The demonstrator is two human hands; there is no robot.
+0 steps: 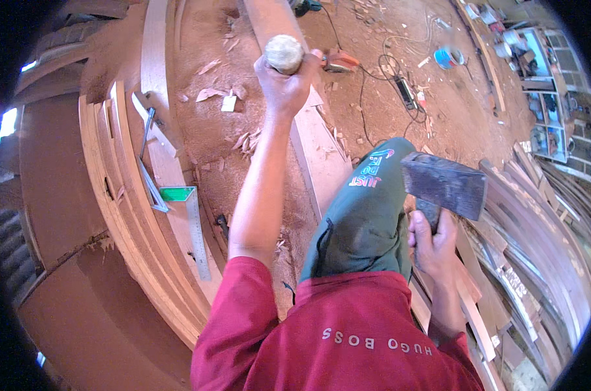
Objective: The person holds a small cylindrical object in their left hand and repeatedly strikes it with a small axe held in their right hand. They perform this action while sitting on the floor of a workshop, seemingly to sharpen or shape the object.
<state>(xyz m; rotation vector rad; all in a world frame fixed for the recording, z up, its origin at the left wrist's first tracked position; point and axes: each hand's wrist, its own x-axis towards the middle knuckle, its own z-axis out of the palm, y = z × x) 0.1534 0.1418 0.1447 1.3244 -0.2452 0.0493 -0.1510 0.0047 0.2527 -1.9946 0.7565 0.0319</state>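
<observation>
My left hand [288,88] is wrapped round an upright tool handle [283,54] with a pale, round, worn end facing up. The hand hides the rest of that tool, so its kind does not show. It is held over a long wooden plank [318,153] strewn with chips. In my right hand [433,244], a mallet [444,184] with a dark, blocky head is raised beside my right thigh, gripped by its short handle. My leg in green trousers [357,215] lies along the plank's right side.
Long boards [136,202] lie at the left, with a metal square with a green stock [178,194] on them. A blue bucket [448,57], a power strip [405,92], cords and an orange tool [341,61] are on the chip-covered floor. Stacked timber [536,221] fills the right.
</observation>
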